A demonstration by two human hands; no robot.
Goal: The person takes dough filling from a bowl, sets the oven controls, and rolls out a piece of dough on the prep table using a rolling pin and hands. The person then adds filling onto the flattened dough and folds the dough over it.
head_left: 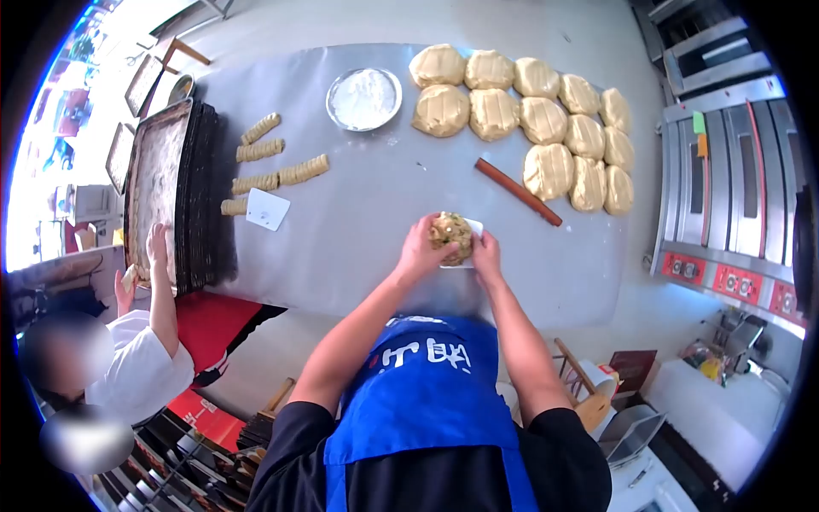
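My left hand [418, 253] is closed around the side of a rounded lump of chunky, speckled filling [450, 236], fingers curled over it. On the other side, my right hand [487, 258] grips a white flat dough scraper [474, 227], which is partly hidden behind the lump. Both hands are close together at the near edge of the grey table [367, 247]. To the right, a brown rolling pin [519, 192] lies at a slant beside several large pale dough mounds [548, 171].
A metal bowl of white flour [364, 99] stands at the back. Several ridged dough rolls [256, 183] and another white scraper [268, 210] lie left, near stacked dark trays [196, 196]. A co-worker's hand [157, 246] reaches over the top tray. Ovens [725, 188] stand right.
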